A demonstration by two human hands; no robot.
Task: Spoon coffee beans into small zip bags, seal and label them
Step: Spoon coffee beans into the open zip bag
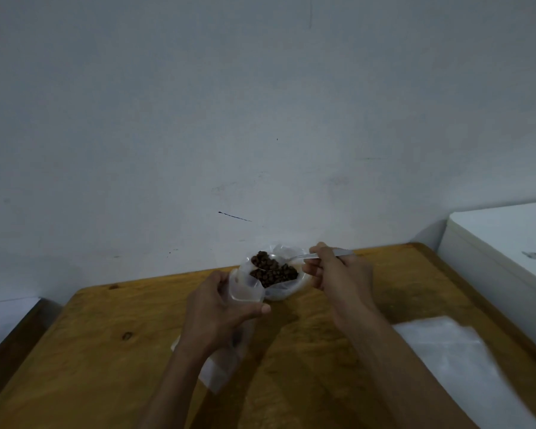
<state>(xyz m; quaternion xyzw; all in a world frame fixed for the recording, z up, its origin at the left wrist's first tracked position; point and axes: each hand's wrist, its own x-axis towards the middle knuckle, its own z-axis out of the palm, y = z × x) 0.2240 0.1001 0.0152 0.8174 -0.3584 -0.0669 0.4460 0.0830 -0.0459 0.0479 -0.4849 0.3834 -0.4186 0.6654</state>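
left hand (217, 308): fingers and thumb curled round a small clear zip bag (245, 289), holding its mouth open and tilted toward the beans; rest of the bag hangs down under the palm to the surface.
right hand (331, 270): pinching the handle of a metal spoon (287, 258), handle running right, bowl pointing left.
spoon bowl: sits over the coffee beans (274, 272), just beyond the bag mouth; looks loaded, but the dim light makes that hard to confirm.
coffee beans: dark heap in a clear plastic container (287, 289) at the far edge of the surface, against the wall.
surface (112, 351): wooden, orange-brown.
near right: stack of flat clear bags (458, 351) lying on the surface, well apart from both hands.
far right: white box (505, 243) beside the surface.
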